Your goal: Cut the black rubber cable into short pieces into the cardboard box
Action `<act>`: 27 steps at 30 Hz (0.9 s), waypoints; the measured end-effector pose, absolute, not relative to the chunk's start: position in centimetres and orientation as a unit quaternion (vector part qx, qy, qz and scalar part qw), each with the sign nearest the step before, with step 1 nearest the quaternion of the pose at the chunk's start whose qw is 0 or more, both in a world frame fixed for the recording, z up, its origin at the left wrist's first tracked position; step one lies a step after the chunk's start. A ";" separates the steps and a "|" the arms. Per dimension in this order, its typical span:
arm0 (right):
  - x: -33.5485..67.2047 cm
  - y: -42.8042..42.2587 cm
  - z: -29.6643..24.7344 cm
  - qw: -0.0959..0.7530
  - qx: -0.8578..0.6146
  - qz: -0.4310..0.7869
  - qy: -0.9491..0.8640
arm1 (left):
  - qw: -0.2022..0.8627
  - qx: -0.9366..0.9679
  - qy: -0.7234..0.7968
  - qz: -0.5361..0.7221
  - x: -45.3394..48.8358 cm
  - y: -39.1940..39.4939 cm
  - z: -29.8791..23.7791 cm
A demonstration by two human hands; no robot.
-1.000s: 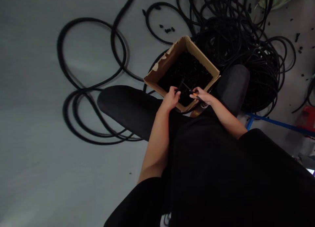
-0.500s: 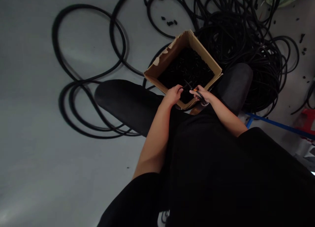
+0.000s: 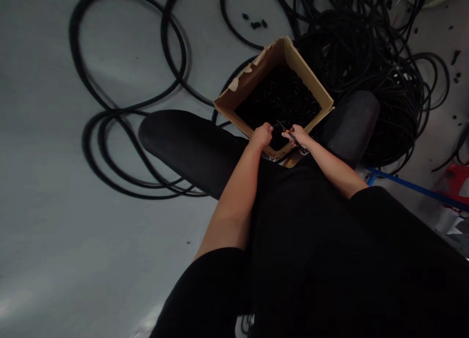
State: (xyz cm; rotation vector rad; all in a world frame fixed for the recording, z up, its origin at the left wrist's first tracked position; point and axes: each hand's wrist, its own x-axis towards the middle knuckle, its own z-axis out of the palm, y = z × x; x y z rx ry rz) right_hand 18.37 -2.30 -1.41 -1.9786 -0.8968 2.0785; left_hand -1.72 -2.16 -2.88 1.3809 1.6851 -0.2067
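Observation:
My left hand [image 3: 262, 135] is closed in a pinch over the near corner of an open cardboard box [image 3: 307, 67]. A small black piece seems to be between its fingertips, dark against the dark contents, so its shape is hard to make out. In my right hand [image 3: 299, 135] are scissors [image 3: 290, 132] with dark blades and some orange at the handle. Their blades point up and left, close to the left fingertips. Many short black pieces [image 3: 282, 96] fill the bottom of the box, which stands between my knees.
Loops of black hose [image 3: 76, 50] lie on the grey floor to the left. A large tangled heap of the same hose [image 3: 388, 128] is at the right. Small black bits [image 3: 255, 25] are scattered beyond the box. A blue bar [image 3: 410, 182] and a red object [image 3: 454, 181] are at the right edge.
The view has shifted slightly, with the floor items a little higher. Both hands stay over the box, still holding the scissors and the small piece close together.

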 end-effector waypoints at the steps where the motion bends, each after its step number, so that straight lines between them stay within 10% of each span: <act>1: 18.3 -2.4 -1.6 0.064 -0.669 0.674 -0.308 | 0.461 0.557 0.685 -0.086 -1.7 -2.2 -3.2; 27: 18.8 -2.8 -2.3 -0.042 -0.693 0.663 -0.281 | 0.493 0.605 0.614 -0.116 -1.1 -2.5 -4.9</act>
